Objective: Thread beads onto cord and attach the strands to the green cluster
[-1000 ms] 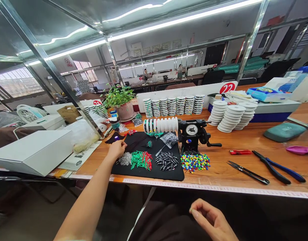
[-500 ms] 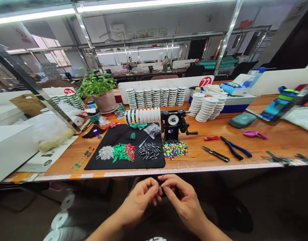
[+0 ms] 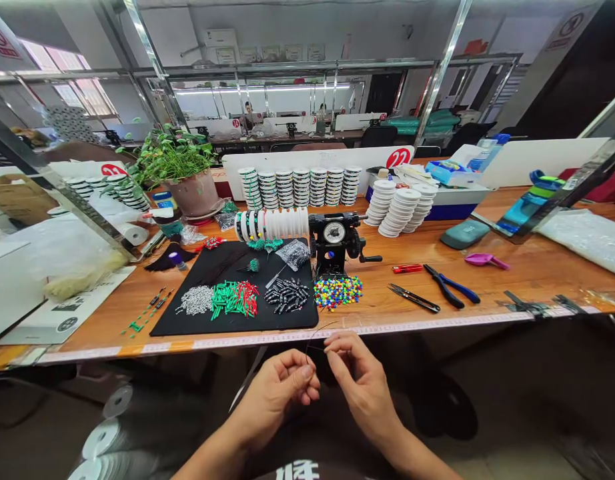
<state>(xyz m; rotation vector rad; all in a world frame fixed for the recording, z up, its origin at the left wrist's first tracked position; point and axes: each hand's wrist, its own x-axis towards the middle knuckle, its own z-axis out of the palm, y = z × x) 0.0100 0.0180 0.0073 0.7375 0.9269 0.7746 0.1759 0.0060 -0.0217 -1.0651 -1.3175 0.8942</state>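
In the head view, the person's left hand (image 3: 285, 383) and right hand (image 3: 360, 380) are hovering close together, just below the near edge of the table (image 3: 377, 297), palms turned toward each other. A thin dark strand (image 3: 308, 350) is running between them, curving upward past the fingertips in front of the measuring tape (image 3: 412, 325) along that edge. The left thumb and forefinger are pinching the strand, with the remaining fingers curling under; the right thumb and forefinger are coming together on it too, though whether it is forming a loop or a knot cannot be told. Beyond the hands, a black mat (image 3: 197, 323) is carrying a heap of silver beads (image 3: 196, 301), green and red pieces (image 3: 235, 298) touching that heap, and black pieces (image 3: 286, 295) toward its right side. Multicoloured beads (image 3: 337, 292) are lying just off the mat, at the foot of a black winding machine (image 3: 333, 233), which is bearing a row of white spools (image 3: 282, 222). Farther right, tweezers (image 3: 413, 298), blue-and-black pliers (image 3: 450, 287) and a small red tool (image 3: 407, 269) are resting near one another on the wood.
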